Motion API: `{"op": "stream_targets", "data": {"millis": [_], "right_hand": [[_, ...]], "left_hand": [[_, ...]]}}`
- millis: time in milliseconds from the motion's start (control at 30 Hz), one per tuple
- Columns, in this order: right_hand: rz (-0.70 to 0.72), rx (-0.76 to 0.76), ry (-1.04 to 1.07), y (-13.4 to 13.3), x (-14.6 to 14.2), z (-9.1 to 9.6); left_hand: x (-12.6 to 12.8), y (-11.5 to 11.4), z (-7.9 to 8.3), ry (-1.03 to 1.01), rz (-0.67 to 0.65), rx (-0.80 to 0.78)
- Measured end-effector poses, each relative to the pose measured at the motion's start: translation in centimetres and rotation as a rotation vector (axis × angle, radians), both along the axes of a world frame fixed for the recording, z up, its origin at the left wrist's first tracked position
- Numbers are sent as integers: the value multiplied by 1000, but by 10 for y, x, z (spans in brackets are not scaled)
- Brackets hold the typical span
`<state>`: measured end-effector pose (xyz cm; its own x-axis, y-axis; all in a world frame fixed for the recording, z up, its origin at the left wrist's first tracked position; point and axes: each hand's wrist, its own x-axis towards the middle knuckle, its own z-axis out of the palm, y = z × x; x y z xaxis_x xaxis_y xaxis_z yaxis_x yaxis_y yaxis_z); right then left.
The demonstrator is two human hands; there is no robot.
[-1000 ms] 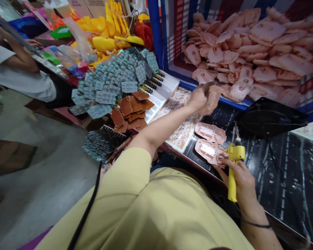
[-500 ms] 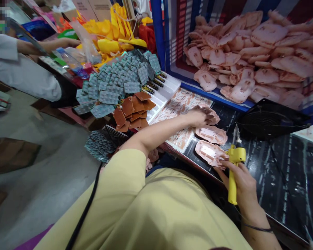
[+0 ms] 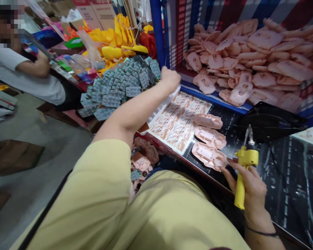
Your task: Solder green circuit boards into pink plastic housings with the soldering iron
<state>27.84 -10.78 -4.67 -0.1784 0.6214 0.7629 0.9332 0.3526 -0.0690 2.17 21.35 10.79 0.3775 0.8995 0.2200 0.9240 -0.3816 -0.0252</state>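
Note:
My right hand (image 3: 250, 184) is wrapped round a yellow soldering gun (image 3: 240, 187), its metal tip pointing up and away from me. Its outstretched fingers come close to the end of the nearest pink plastic shell (image 3: 207, 154); whether they touch I cannot tell. Beyond lie a middle shell (image 3: 210, 136) and a far shell (image 3: 208, 120), in a row on the black-covered bench. Over the white foam tray (image 3: 159, 109), near the green circuit boards (image 3: 112, 88), my left hand (image 3: 170, 80) has its fingers curled downward. What they hold, if anything, is hidden behind the hand.
A blue-framed, striped bin (image 3: 161, 34) full of pink shells (image 3: 261, 59) stands behind the bench. A black fan-like unit (image 3: 268, 119) sits at right, and printed sheets (image 3: 176, 119) lie at left. Another person (image 3: 33, 76) sits far left by yellow parts (image 3: 112, 38).
My left hand has left the far shell and moved left and away to the foam tray. My right hand, with the soldering gun, has shifted slightly right. The other person's arm has drawn back.

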Motion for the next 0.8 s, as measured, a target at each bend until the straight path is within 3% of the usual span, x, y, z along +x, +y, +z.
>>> {"op": "stream_targets", "data": {"millis": [100, 233, 567, 800], "right_hand": [[-10, 11, 12, 4, 1, -4], [58, 35, -45, 10, -2, -6], [-26, 33, -24, 6, -6, -1], [-73, 26, -15, 7, -7, 0]], "left_hand": [[-46, 37, 8, 54, 214, 47], [-76, 60, -5, 9, 218, 32], [-68, 75, -16, 11, 136, -45], [-59, 91, -15, 26, 252, -61]]}}
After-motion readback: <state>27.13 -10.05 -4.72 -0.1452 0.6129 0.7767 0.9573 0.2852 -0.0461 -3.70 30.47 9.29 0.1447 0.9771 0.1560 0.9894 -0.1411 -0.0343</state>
